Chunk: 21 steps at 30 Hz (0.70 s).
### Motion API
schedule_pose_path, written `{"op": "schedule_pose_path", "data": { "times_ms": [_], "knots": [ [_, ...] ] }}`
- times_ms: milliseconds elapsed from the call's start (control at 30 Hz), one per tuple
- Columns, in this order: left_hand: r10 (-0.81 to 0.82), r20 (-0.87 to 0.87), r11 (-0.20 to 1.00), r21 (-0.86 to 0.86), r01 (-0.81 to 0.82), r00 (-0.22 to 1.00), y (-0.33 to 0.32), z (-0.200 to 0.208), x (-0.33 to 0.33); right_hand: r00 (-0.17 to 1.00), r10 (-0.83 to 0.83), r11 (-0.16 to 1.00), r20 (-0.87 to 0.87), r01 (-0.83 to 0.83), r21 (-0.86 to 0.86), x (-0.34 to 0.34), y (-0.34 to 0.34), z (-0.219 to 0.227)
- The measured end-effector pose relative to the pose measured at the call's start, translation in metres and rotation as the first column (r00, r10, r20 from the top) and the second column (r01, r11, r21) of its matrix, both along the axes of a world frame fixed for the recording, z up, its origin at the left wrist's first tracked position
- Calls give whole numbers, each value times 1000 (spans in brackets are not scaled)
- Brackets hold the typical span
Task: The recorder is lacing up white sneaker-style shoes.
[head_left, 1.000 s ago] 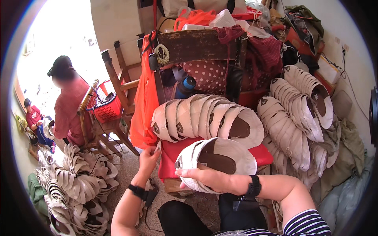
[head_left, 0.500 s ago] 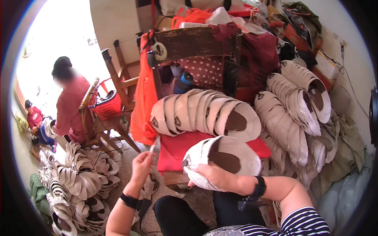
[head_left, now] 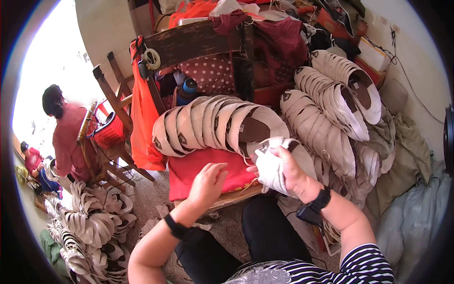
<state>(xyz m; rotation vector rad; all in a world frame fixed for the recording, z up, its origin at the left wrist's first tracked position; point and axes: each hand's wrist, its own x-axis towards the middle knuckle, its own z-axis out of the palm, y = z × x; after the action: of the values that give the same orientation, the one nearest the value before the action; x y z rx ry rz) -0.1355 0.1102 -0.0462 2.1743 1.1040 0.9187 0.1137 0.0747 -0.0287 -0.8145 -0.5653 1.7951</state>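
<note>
Shoe (head_left: 272, 173) is gripped in right hand (head_left: 292, 171) at right end of red cloth (head_left: 191, 170), I think for steadiness; left hand (head_left: 206, 186), near its front, has loose, seemingly empty fingers.

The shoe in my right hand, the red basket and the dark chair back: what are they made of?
The shoe in the right hand looks like soft, matt cloth, maybe canvas: it bunches and creases there. The basket seems to be hard, smooth plastic: its walls have rows of holes. The chair back is probably wood, its dark coat worn in pale scratches.
</note>
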Motion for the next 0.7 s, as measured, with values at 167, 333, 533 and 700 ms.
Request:
{"op": "schedule_pose_path", "data": {
  "times_ms": [167, 333, 533, 700],
  "knots": [
    [30, 266, 903, -420, 88, 964, 26, -35, 41, 998, 66, 998, 24, -65, -20, -18, 25, -24],
    [30, 236, 967, -253, 32, 971, 15, -44, 47, 996, 70, 997, 57, -67, -48, -15, 29, -16],
    [-111, 72, 992, -59, 115, 991, -14, 0, 51, 836, -152, 964, 527, 6, 267, 0, 61, 8],
    [-274, -233, 870, 353, 343, 933, 0, 0, 55, 693, -49, 935, 719, -221, 277, -23, 113, 4]
  ]
}}
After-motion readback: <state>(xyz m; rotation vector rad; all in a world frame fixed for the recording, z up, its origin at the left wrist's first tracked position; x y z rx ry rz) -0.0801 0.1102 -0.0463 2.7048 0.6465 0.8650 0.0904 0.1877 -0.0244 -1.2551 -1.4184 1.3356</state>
